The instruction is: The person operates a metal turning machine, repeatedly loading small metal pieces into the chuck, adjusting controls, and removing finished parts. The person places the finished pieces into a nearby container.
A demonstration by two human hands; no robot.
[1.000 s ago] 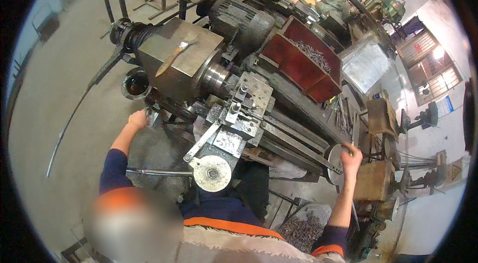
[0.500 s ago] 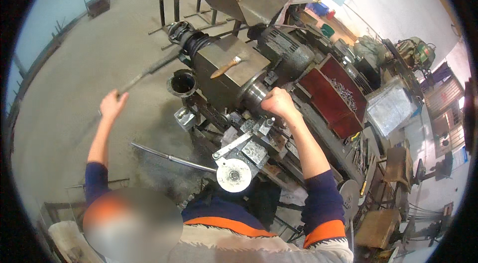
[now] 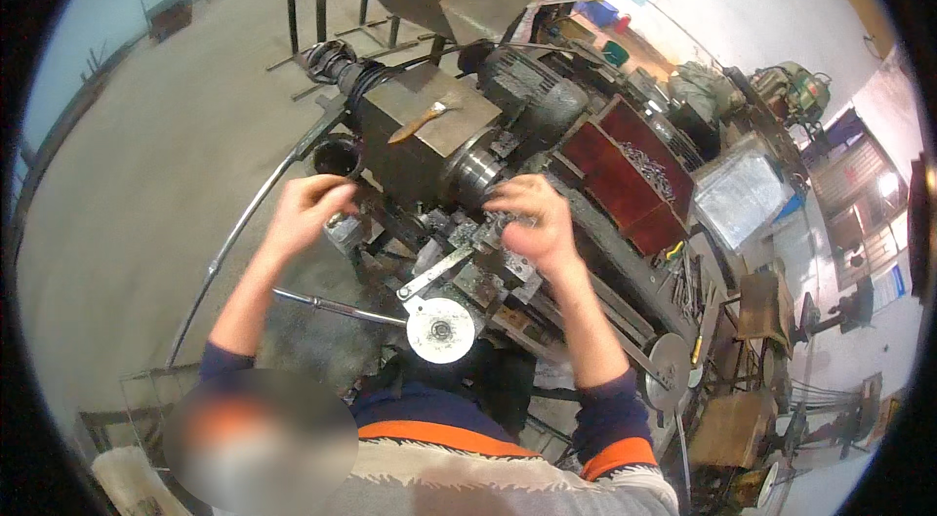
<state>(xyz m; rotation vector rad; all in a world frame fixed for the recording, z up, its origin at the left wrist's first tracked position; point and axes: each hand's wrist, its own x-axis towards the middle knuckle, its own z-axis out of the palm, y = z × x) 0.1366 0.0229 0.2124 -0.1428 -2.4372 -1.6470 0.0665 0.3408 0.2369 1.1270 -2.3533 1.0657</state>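
Left hand (image 3: 301,213) is just below the dark pot (image 3: 337,156), fingers curled; can't tell if that grip's on anything. 1 brush (image 3: 420,123) atop the lathe (image 3: 439,91). Right hand (image 3: 540,226) is near its shiny spindle (image 3: 479,170), grip unclear too. Then a red box (image 3: 593,171).

A bright, ringed steel spindle nose (image 3: 476,172) sticks out level with the right-hand face of the boxy headstock (image 3: 468,123), near the curled right hand (image 3: 535,221). That hand partly covers the grimy metal tool carriage (image 3: 478,284); contact cannot be told. A dark, open-mouthed round cup (image 3: 319,161) sits by the headstock's left front corner, just beyond the bent left hand (image 3: 310,210).
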